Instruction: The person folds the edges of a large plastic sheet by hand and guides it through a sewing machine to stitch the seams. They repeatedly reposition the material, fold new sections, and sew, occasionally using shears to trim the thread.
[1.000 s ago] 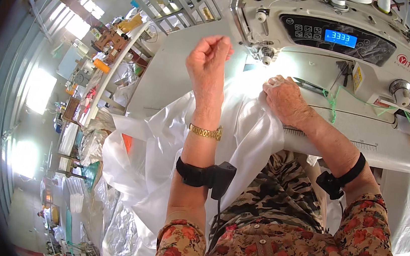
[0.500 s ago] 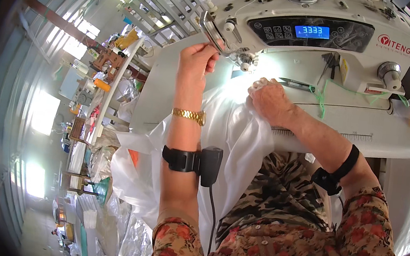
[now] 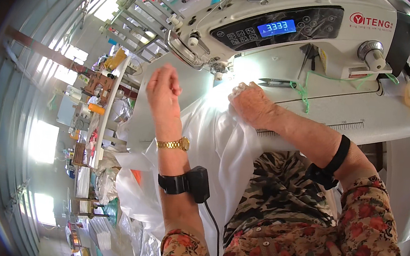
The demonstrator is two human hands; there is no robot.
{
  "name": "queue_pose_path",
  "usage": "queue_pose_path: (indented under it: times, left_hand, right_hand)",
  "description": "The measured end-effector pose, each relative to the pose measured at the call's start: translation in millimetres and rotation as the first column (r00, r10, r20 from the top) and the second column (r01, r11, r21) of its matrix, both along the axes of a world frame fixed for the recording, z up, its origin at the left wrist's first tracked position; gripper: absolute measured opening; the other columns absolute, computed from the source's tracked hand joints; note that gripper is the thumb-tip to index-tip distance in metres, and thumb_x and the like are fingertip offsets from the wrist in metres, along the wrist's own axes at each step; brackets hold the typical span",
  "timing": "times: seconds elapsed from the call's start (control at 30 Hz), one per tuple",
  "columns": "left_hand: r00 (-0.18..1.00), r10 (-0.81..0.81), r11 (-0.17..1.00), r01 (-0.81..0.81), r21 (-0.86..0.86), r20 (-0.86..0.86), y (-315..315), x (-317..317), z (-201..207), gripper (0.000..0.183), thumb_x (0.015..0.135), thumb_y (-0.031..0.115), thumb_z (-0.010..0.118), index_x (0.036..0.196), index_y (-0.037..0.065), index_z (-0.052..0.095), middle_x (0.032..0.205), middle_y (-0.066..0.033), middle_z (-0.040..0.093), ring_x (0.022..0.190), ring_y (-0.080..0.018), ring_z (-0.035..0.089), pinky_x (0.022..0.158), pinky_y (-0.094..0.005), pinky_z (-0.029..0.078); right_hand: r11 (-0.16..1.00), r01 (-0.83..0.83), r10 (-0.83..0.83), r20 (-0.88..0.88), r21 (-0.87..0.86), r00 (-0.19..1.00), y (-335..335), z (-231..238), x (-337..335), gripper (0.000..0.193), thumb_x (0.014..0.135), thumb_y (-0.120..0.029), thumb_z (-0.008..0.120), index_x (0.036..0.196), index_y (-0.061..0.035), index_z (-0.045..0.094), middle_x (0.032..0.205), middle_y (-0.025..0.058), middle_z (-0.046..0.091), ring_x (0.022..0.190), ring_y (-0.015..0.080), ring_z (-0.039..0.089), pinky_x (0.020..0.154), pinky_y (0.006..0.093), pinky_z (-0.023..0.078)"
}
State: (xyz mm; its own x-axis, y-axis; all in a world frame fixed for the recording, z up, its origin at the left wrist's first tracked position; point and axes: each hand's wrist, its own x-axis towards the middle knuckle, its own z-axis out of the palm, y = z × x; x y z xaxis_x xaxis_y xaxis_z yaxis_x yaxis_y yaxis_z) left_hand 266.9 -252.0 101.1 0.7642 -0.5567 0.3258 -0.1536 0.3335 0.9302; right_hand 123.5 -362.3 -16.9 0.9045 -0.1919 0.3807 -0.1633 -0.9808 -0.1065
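White fabric (image 3: 213, 144) drapes over the front edge of the sewing table (image 3: 389, 111), running up into glare by the sewing machine (image 3: 300, 43). I have the right hand (image 3: 252, 104) clenched on it; the left hand (image 3: 165, 85) hangs raised toward the table's left edge, half-curled, its grip unclear to me. Bare tabletop stretches toward the front right corner, past green thread (image 3: 303, 96).
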Motion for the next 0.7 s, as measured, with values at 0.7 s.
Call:
queue_pose_path:
  times: [0.7]
  left_hand:
    - [0.987, -0.067, 0.997, 0.072, 0.028, -0.148, -25, -7, -12, 0.010, 0.084, 0.011, 0.071, 0.086, 0.005, 0.063, 0.062, 0.0028, 0.051, 0.047, -0.0049, 0.039, 0.044, -0.0195, 0.029]
  right_hand:
    - [1.000, -0.006, 0.006, -0.010, 0.020, 1.000, 0, 2, -1, 0.017, 0.082, -0.015, 0.057, 0.093, -0.0032, 0.065, 0.092, 0.0124, 0.067, 0.098, 0.0255, 0.063, 0.091, 0.0426, 0.046]
